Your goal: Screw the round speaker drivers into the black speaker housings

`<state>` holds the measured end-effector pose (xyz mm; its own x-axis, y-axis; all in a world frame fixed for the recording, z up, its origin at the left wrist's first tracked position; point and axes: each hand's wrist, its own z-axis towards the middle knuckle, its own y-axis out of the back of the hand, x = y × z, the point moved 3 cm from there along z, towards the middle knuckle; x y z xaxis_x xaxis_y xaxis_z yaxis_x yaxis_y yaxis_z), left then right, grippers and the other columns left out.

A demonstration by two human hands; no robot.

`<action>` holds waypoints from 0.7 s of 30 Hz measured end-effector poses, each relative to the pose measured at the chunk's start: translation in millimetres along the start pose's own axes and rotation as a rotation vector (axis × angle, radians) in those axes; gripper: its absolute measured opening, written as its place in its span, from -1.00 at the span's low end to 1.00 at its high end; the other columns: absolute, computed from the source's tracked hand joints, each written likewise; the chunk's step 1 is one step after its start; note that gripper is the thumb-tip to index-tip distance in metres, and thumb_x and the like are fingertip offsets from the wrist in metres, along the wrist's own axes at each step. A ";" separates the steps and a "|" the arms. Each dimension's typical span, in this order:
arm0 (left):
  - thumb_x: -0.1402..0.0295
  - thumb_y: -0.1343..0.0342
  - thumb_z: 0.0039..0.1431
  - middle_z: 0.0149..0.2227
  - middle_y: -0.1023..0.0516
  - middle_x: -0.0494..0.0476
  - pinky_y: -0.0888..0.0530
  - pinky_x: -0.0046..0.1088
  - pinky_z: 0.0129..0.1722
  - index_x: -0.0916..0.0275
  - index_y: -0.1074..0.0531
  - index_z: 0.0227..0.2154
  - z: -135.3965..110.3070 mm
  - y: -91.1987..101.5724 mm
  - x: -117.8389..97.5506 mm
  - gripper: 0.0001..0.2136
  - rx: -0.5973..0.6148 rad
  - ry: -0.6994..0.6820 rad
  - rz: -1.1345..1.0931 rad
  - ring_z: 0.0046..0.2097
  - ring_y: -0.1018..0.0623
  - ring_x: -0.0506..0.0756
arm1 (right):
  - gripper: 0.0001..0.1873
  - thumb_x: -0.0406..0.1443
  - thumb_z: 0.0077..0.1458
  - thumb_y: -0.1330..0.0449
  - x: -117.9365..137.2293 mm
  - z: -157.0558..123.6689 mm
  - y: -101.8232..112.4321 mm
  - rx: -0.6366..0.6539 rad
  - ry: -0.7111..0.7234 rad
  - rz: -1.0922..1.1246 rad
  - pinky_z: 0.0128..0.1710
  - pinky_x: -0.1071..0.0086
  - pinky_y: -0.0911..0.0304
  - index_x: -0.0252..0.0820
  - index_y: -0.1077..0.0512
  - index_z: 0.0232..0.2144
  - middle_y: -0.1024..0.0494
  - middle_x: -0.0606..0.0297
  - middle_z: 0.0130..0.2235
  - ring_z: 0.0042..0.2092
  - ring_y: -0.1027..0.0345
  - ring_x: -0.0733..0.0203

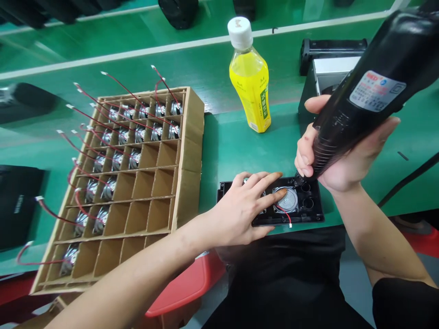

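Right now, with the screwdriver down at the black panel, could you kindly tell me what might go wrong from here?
The electric screwdriver in the right hand has its tip right beside the round speaker, so a slip could gouge its silver face. The fingertips of the left hand press close to that tip and might get jabbed. The red wire lies across the black housing and could get pinched.
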<state>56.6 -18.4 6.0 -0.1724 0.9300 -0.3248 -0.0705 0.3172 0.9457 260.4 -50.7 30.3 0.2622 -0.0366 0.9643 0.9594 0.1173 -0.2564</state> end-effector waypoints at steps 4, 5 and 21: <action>0.11 -0.27 0.24 0.45 -0.19 0.53 -0.31 0.19 0.20 0.29 -0.37 0.33 -0.3 0.2 -0.1 -0.35 0.003 -0.009 -0.001 0.31 -0.35 0.50 | -0.19 0.38 0.15 -0.12 -4.7 5.5 -6.3 0.043 0.118 0.085 -0.48 0.52 -0.28 -0.30 -0.41 -0.20 -0.32 0.30 -0.51 -0.42 -0.35 0.32; 0.11 -0.26 0.25 0.44 -0.19 0.53 -0.32 0.19 0.19 0.29 -0.37 0.33 -0.2 0.1 -0.1 -0.35 0.005 -0.009 -0.004 0.31 -0.35 0.50 | -0.20 0.37 0.13 -0.13 -5.0 7.4 -8.3 0.051 0.161 0.111 -0.51 0.52 -0.26 -0.29 -0.40 -0.20 -0.32 0.32 -0.52 -0.46 -0.32 0.33; 0.14 -0.21 0.25 0.42 -0.22 0.50 -0.35 0.14 0.14 0.24 -0.36 0.33 1.9 -4.8 1.1 -0.38 0.015 0.014 -0.004 0.28 -0.36 0.47 | -0.24 0.32 0.05 -0.29 -14.0 -1.0 -12.0 0.011 0.255 0.190 -0.72 0.46 -0.08 -0.25 -0.35 -0.16 -0.41 0.30 -0.51 -0.66 -0.15 0.32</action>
<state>58.5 -18.5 1.1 -0.1855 0.9261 -0.3286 -0.0569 0.3237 0.9445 245.3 -52.5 19.8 0.4554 -0.2607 0.8512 0.8900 0.1566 -0.4282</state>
